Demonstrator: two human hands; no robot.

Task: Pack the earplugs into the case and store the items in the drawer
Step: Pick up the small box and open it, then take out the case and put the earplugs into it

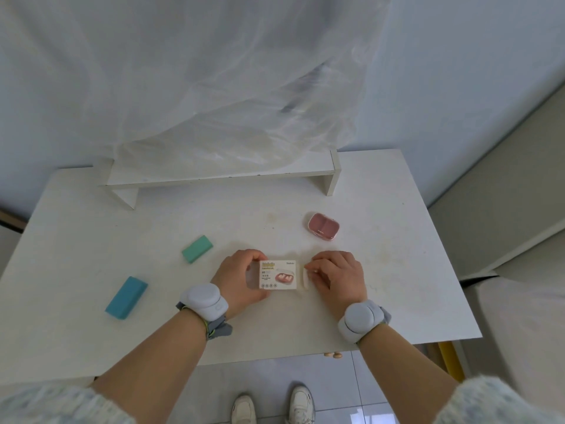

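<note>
A small white product box [277, 274] with a printed picture of a pink case is held just above the white table [382, 286], near its front middle. My left hand [241, 278] grips the box's left end. My right hand [337, 275] pinches the box's open white end flap [304, 278] at its right side. A pink case [323, 226] with a clear lid lies shut on the table beyond my right hand. No loose earplugs are visible.
A mint green block [197, 249] and a teal block [127, 297] lie left of my hands. A low white shelf riser [226, 175] stands at the table's back, with a clear plastic sheet draped above it. Two small knobs [333, 355] show under the table's front edge.
</note>
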